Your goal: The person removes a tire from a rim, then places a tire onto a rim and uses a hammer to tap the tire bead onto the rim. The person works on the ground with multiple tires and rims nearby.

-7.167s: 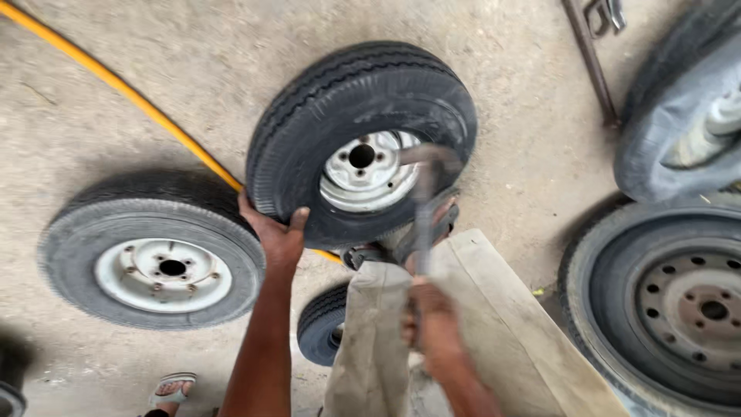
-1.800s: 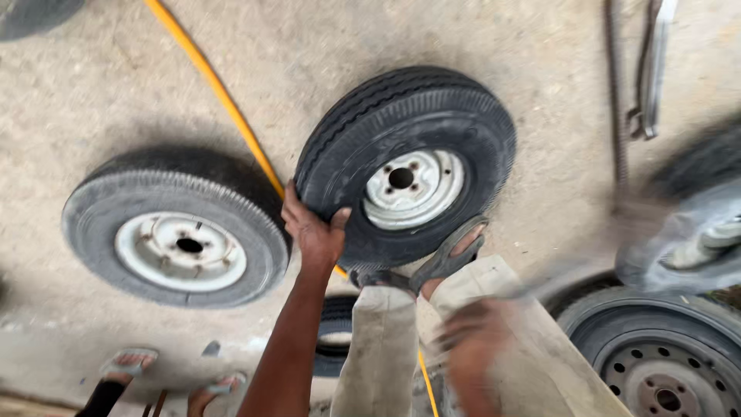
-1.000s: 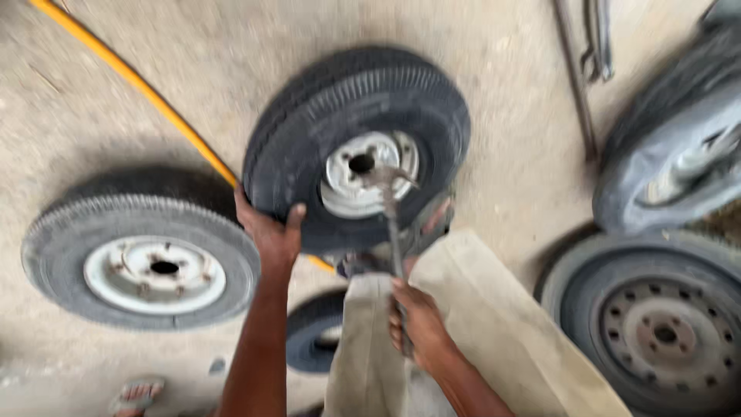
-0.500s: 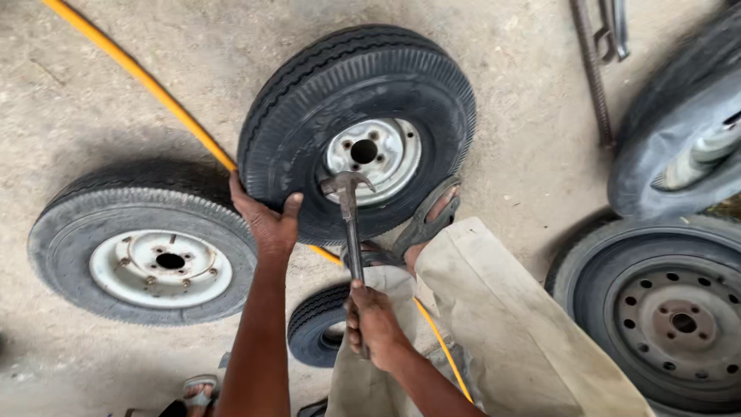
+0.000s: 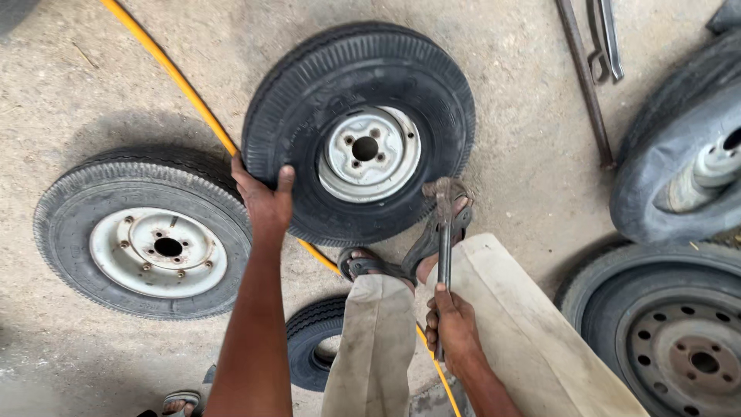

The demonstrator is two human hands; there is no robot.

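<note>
Right hand clamped on a hammer handle, head raised beside the lower right edge of the standing tyre. Left hand grips that tyre's lower left tread, thumb over the sidewall. Yellow hose runs behind the tyre; a second wheel lies flat to its left.

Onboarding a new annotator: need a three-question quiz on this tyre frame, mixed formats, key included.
1. True or false: the left hand grips the edge of the upright tyre.
2. The right hand holds: A) a yellow hose, B) a hammer, C) a loose rim.
3. Fill in: the yellow hose runs across the floor and passes ____ the upright tyre.

Key: 1 true. 2 B; the fingers wrap the handle's lower end, its head near the tyre's lower right edge. 3 behind.
</note>
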